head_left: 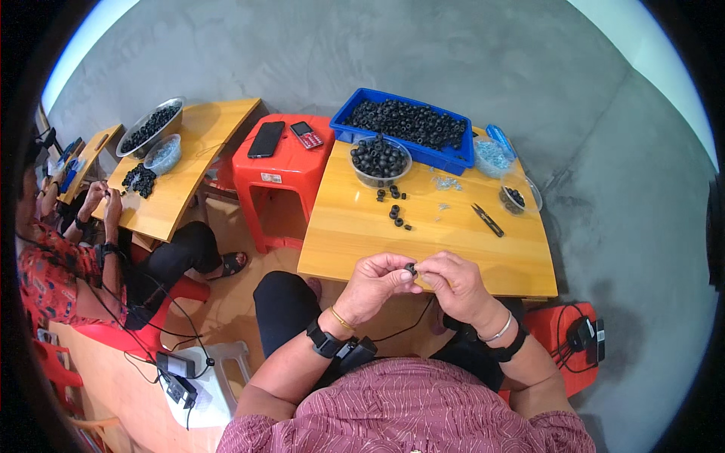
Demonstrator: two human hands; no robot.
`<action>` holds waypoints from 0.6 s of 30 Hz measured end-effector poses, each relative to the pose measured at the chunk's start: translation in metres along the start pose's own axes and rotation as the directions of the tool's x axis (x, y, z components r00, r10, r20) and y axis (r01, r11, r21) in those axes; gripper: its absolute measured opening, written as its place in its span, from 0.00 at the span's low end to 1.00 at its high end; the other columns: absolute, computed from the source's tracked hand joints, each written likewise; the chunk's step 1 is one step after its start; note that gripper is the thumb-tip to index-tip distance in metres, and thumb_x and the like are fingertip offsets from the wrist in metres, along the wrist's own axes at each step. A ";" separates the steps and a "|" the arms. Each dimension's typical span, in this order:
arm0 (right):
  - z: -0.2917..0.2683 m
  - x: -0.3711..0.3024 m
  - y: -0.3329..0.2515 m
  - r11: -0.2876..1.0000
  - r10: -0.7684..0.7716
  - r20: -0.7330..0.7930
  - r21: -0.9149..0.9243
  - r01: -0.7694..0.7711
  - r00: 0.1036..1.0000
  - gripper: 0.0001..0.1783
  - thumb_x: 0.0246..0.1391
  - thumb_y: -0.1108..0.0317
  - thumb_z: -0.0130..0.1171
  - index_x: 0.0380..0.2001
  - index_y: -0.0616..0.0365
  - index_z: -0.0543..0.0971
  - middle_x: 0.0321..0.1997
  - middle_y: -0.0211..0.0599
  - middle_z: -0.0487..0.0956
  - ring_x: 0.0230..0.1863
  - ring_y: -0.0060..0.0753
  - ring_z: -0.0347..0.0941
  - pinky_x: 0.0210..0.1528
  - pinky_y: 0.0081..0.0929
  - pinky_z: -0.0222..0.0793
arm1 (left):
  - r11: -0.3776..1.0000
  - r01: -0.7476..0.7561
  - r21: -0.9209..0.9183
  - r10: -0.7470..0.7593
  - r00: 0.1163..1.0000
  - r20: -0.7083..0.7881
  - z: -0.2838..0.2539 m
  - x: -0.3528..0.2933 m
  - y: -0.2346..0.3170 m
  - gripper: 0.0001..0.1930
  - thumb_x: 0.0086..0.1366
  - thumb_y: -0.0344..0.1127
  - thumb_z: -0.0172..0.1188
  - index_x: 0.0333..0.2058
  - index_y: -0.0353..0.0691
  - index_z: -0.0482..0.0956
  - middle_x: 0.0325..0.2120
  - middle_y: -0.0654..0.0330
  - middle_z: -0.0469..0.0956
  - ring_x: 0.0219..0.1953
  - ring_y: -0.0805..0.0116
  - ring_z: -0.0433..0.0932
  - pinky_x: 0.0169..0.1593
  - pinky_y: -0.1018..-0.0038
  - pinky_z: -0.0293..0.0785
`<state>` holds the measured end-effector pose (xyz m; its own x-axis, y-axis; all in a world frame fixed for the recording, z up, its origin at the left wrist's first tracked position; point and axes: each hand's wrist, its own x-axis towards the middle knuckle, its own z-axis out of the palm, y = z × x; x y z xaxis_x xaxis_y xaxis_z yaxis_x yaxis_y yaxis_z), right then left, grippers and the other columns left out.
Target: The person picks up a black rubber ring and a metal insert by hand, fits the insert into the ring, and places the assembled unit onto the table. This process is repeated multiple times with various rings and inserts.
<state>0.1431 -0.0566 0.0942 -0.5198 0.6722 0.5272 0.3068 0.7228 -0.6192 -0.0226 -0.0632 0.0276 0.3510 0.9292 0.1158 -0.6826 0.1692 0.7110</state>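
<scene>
Above the near edge of the wooden table [340, 253], my left hand [370, 285] pinches a small black ring-shaped part [411, 269] between thumb and fingertips. My right hand [457, 285] is closed in a pinch right beside that part; whatever its fingertips hold is too small to make out. Several loose black parts [398, 217] lie on the tabletop beyond my hands. Behind them stands a clear plastic bowl [380, 180] heaped with round black parts. Black thread snips [488, 220] lie to the right, near small pale clear pieces [445, 183].
A blue tray [461, 160] full of black parts stands at the far edge. At right are a tub of pale-blue pieces [494, 157] and a small tub [516, 195]. A red stool [283, 170] carries two phones. On the left, another person [68, 264] works at a table.
</scene>
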 end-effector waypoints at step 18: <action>0.025 0.053 0.118 0.874 0.359 0.162 -0.404 -0.270 0.919 0.07 0.43 0.71 0.55 0.26 0.63 0.73 0.30 0.49 0.74 0.35 0.50 0.70 0.38 0.38 0.65 | 0.998 0.064 -0.014 -0.065 0.987 -0.146 -0.040 0.005 0.002 0.06 0.59 0.26 0.51 0.36 0.34 0.73 0.28 0.61 0.74 0.31 0.72 0.75 0.40 0.70 0.76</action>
<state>0.1321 0.0608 0.0347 -0.4969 0.8514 0.1680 0.7308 0.5149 -0.4481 -0.0476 -0.0451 0.0017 0.2975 0.9541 -0.0336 -0.6674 0.2330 0.7073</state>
